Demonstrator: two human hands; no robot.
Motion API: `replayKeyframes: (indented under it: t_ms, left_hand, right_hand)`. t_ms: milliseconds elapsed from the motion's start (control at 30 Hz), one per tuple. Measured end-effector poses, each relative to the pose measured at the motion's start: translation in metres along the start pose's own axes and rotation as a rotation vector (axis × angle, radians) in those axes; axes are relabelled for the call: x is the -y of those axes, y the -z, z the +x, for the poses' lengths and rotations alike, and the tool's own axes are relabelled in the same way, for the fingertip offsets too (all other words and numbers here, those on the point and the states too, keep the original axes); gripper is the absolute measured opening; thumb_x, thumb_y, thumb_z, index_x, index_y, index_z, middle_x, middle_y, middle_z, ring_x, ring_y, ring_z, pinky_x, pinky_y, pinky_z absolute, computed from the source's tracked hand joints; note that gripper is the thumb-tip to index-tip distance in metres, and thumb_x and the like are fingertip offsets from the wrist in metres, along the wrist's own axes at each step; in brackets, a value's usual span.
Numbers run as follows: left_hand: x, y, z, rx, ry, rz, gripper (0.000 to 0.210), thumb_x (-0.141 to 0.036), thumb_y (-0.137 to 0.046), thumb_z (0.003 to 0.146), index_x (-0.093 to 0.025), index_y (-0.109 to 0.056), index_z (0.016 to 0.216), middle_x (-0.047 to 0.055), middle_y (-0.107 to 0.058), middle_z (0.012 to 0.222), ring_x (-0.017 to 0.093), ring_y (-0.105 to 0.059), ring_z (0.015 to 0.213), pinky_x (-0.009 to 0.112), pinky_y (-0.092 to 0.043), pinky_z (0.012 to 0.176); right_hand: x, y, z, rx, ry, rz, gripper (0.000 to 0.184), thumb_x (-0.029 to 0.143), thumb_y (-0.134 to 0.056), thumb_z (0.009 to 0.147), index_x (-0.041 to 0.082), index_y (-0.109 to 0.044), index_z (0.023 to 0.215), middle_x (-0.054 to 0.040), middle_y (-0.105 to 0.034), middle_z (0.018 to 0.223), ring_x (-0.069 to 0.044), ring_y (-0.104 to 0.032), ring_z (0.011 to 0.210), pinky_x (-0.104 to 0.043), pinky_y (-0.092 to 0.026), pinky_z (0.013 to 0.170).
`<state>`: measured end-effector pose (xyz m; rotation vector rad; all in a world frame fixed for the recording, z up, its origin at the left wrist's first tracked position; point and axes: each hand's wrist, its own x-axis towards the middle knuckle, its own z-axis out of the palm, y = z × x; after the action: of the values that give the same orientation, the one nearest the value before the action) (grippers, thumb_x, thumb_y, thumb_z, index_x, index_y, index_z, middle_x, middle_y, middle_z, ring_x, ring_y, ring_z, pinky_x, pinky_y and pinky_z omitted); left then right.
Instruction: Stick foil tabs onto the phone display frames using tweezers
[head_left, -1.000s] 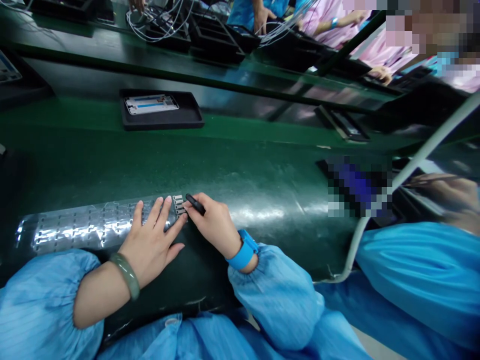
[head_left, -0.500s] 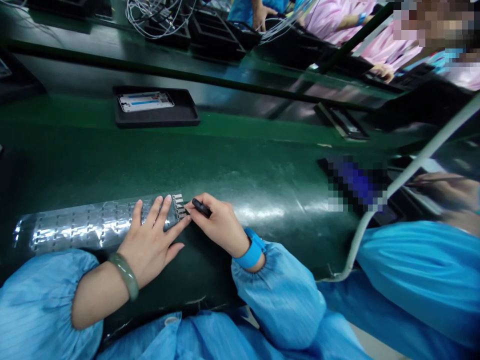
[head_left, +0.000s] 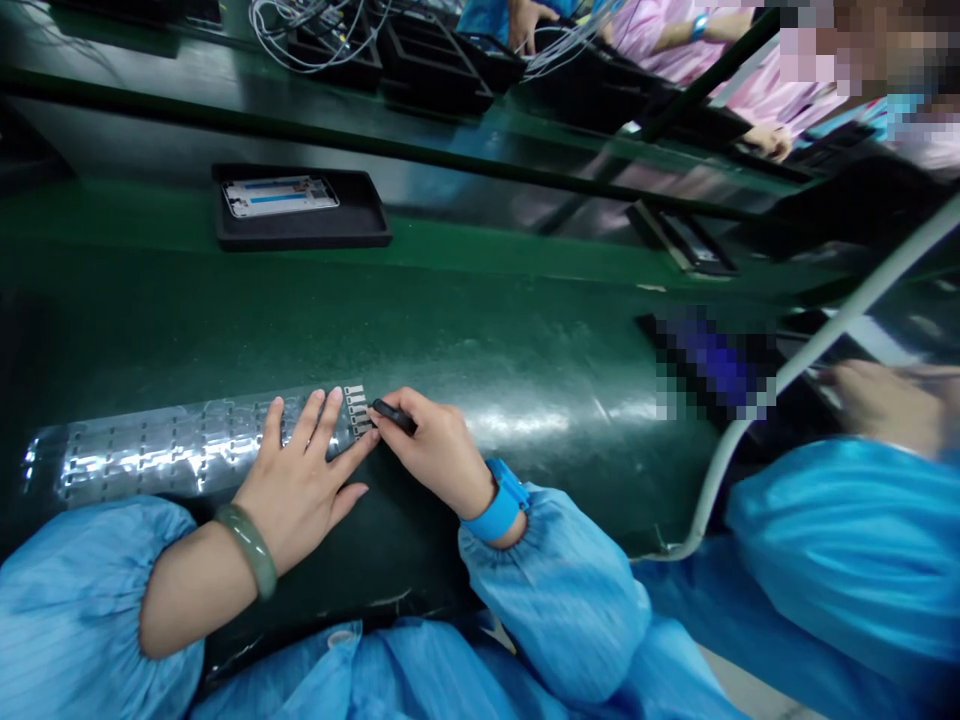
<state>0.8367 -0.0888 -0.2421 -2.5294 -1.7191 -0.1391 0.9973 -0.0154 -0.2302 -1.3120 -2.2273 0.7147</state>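
Stretching across the view, a green worktop (head_left: 525,345) bears a long clear sheet (head_left: 157,450) that lies flat toward its near left side. Beyond the sheet sits a black tray (head_left: 364,212), a pale phone-like frame (head_left: 281,196) in its left part. The left hand (head_left: 300,490) rests palm down over the sheet's right end, fingers spread, gripping nothing. The right hand (head_left: 439,450) is closed around a short black tool (head_left: 394,415), its thumb and forefinger drawn together; whether they also pinch something smaller, I cannot tell. Small silvery tabs (head_left: 355,400) line the sheet's right edge, between the two hands and just beside the right fingertips.
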Motion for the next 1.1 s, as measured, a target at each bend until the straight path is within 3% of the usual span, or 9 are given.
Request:
replayKeyframes:
  t_ms: [167,533,833,1100]
  left_hand:
    - [0.0012,-0.0002,0.0008,-0.014,-0.004,0.008,0.047,-0.043,-0.048,0.089,-0.029,-0.047,0.134,0.024,-0.034,0.144,0.040,-0.034,0.133,0.067,-0.028,0.100]
    - [-0.0002,0.0015,-0.0002,-0.014,0.005,-0.006,0.047,-0.043,-0.047,0.089,-0.031,-0.046,0.134,0.022,-0.035,0.144,0.039,-0.035,0.133,0.066,-0.029,0.100]
    - [0.0005,0.0013,0.0008,-0.014,0.009,-0.012,0.049,-0.045,-0.049,0.088,-0.031,-0.045,0.135,0.023,-0.036,0.144,0.040,-0.035,0.132,0.066,-0.029,0.100]
    - [-0.0001,-0.0003,-0.0012,-0.015,0.021,-0.029,0.050,-0.048,-0.048,0.088,-0.033,-0.044,0.135,0.022,-0.034,0.145,0.039,-0.033,0.134,0.066,-0.027,0.101]
  right_hand:
    - [0.0035,-0.0005,-0.0013,0.042,0.030,-0.006,0.013,0.011,-0.058,0.079,0.021,-0.062,0.086,0.0029,-0.069,0.077,-0.010,-0.061,0.064,-0.018,-0.041,0.061]
    - [0.0011,-0.0012,-0.0013,0.026,0.043,-0.006,0.009,0.014,-0.057,0.082,0.021,-0.062,0.087,0.0020,-0.069,0.077,-0.010,-0.061,0.063,-0.019,-0.041,0.061]
    - [-0.0014,0.0011,0.0027,0.033,-0.025,0.035,0.005,0.021,-0.058,0.082,0.021,-0.063,0.083,0.0024,-0.069,0.073,-0.012,-0.063,0.066,-0.020,-0.042,0.063]
    - [-0.0025,-0.0003,-0.0029,0.028,0.089,-0.037,0.018,0.006,-0.057,0.077,0.021,-0.060,0.086,0.0008,-0.070,0.081,-0.012,-0.063,0.071,-0.019,-0.043,0.065]
